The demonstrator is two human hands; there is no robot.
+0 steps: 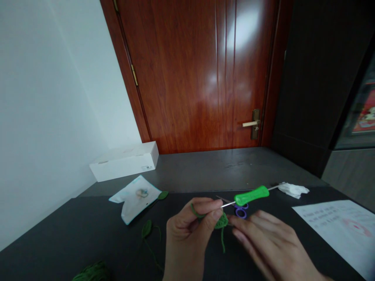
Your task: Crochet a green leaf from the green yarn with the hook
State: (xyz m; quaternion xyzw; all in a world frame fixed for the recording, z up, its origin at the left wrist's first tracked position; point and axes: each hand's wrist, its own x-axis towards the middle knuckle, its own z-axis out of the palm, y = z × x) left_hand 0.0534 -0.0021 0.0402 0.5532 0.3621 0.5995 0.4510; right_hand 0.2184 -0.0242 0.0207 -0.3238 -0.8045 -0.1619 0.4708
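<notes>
My left hand (193, 230) pinches a small green crochet piece (222, 221) between thumb and forefinger, with a strand of green yarn looped over its forefinger. A crochet hook (252, 196) with a bright green handle sticks out to the right from those fingertips, its metal shaft partly hidden. My right hand (269, 238) is below the handle, off it, with thumb and forefinger closed at the crochet piece's right edge. A short yarn tail (223, 240) hangs from the piece. Behind the hook lie scissors (240, 212) with purple handles.
Left on the dark table (43, 242) are a green yarn ball (92, 272), a crocheted leaf (147, 228), another leaf (163, 195) and a white packet (139, 198). A white box (124, 162) stands behind. At right are crumpled tissue (293, 190) and a printed sheet (340, 226).
</notes>
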